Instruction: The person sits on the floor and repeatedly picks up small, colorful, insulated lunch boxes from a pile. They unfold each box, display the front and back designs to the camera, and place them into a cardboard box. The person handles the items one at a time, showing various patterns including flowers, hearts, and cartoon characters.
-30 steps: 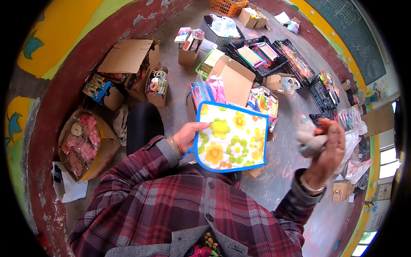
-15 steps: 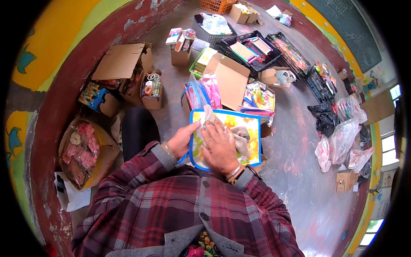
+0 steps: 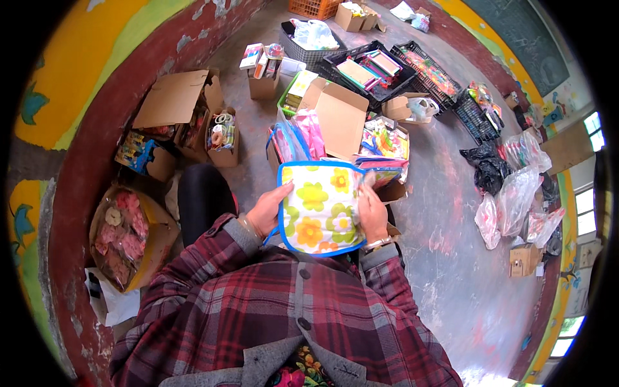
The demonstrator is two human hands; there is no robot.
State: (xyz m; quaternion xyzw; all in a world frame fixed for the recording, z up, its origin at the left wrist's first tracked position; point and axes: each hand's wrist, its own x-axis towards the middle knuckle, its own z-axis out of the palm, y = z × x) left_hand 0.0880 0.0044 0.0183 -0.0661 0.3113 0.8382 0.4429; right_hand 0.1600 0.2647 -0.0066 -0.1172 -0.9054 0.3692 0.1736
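Observation:
A square, floral-printed piece with blue edging (image 3: pixel 314 209), white with green, yellow and orange flowers, lies before my body, its front facing up. My left hand (image 3: pixel 266 209) grips its left edge, with the thumb on top and the other fingers hidden behind. At the right edge is my right hand (image 3: pixel 373 216), closed around that side; its fingertips are smeared by motion. Something greyish shows by those fingertips, too blurred to name. A blue tie hangs at the lower left corner of the piece.
An open carton (image 3: pixel 335 116) with folders and papers stands just beyond my hands. Cartons (image 3: pixel 171 97) and a bag of pink flowers (image 3: pixel 122 229) are at the left. Black crates (image 3: pixel 371 71) lie farther off; plastic bags (image 3: pixel 519 200) sit at the right.
My right hand has moved from the middle of the floral piece to its right edge. The grey cloth that lay under it has left the surface. My left hand keeps its hold.

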